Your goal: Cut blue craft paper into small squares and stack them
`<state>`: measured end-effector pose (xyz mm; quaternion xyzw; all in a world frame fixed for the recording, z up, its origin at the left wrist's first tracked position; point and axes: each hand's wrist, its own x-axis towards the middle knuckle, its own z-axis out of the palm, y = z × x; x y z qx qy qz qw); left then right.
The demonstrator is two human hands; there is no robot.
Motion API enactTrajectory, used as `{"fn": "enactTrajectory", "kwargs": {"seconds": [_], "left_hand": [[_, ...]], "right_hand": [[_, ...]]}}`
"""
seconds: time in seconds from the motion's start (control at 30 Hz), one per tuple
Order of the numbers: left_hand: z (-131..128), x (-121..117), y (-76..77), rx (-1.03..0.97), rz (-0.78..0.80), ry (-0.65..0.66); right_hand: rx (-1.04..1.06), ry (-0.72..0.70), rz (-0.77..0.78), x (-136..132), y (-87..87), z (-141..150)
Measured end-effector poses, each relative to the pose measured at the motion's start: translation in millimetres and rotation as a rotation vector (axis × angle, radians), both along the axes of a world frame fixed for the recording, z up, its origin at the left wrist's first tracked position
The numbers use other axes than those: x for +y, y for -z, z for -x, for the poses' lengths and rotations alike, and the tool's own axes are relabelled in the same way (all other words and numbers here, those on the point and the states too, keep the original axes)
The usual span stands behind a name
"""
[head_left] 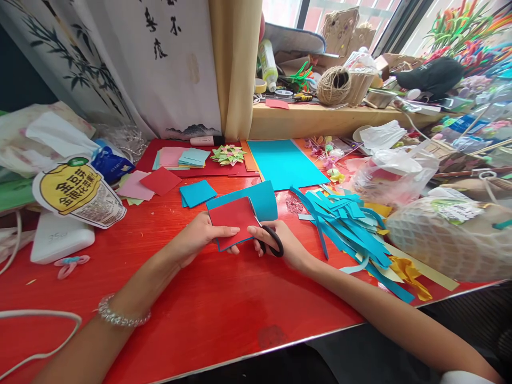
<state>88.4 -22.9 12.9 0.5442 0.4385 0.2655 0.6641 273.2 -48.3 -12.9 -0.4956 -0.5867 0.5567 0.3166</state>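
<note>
Above the red table, my left hand [204, 234] pinches a red paper square [234, 223] laid over a larger sheet of blue paper [260, 198]. My right hand [282, 242] grips black-handled scissors [276, 242], whose blades lie along the red square's right edge, at the blue paper. Part of the blue sheet curls up beyond the blades. Behind my left hand sits a small stack of cut blue squares [198, 193]. Right of my right hand lies a heap of blue paper strips [348, 224]. A large blue sheet [286, 162] rests farther back.
Pink and light blue squares [182, 157], a folded green paper piece [228, 154] and a marker [207, 141] lie at the back. A white power bank [62, 237] and cable are left. Plastic bags [400, 170] and a netted bundle [444, 234] crowd the right.
</note>
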Motion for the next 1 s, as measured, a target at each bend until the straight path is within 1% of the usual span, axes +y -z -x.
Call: {"fn": "enactTrajectory", "kwargs": {"seconds": [0.23, 0.33, 0.43, 0.53, 0.63, 0.77, 0.87, 1.0], "left_hand": [[-0.6, -0.2, 0.4, 0.016, 0.017, -0.001], [0.1, -0.2, 0.5, 0.015, 0.011, 0.017], [0.7, -0.1, 0.3, 0.007, 0.015, 0.008], [0.4, -0.2, -0.3, 0.005, 0.029, -0.012], [-0.5, -0.1, -0.4, -0.004, 0.033, 0.001], [-1.2, 0.7, 1.4, -0.003, 0.023, 0.022], [-1.7, 1.2, 2.5, 0.002, 0.028, 0.008], [-2.6, 0.9, 2.3, 0.001, 0.027, 0.008]], "right_hand": [[0.059, 0.017, -0.046, -2.7, 5.7, -0.9], [0.063, 0.032, -0.051, -4.0, 5.5, -0.3], [0.055, 0.047, -0.054, -4.8, 3.1, 0.8], [0.065, 0.035, -0.003, -3.7, -1.6, 1.5], [0.074, -0.008, 0.071, -0.7, -7.2, 1.3], [0.06, -0.067, 0.087, 4.0, -10.7, -0.8], [0.058, -0.062, 0.074, 5.4, -7.9, -1.9], [0.096, -0.014, 0.067, 3.6, -0.2, -1.5]]}}
